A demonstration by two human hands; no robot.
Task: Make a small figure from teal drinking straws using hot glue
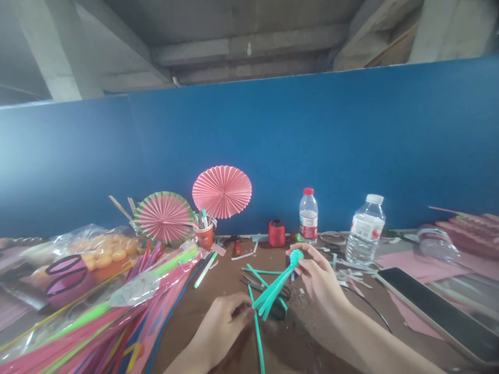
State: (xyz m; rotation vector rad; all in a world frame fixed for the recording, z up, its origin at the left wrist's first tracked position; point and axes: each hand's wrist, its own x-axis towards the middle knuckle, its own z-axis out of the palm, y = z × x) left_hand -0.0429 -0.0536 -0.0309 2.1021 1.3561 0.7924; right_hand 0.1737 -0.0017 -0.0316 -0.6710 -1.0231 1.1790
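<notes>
The right hand [322, 278] is pinching the knotted head of a turquoise pipe-cleaner bundle [277, 289] between thumb and fingers, holding it above the brown tabletop [218, 280]. The bundle's long axis is slanting away from that hand, the rounded head pointing up and to the right, the looped tails pointing down and left towards the left hand [226, 319]. The left hand is curling inward, its thumb and forefinger closing on a single turquoise pipe cleaner [259, 343], which is running nearly straight from beyond the fingertips towards the near edge of the view. Whether those fingertips are also touching the bundle's tails, I cannot tell.

Below the bundle, between the hands, black-handled scissors [287, 294] are lying partly hidden. Beyond the right hand, a red thread spool [276, 236] and a red-capped water bottle [309, 221] are standing; a smartphone [436, 311] is lying to its right. Left of the left hand, plastic-wrapped pipe cleaners [128, 306] are spreading out in many colours.
</notes>
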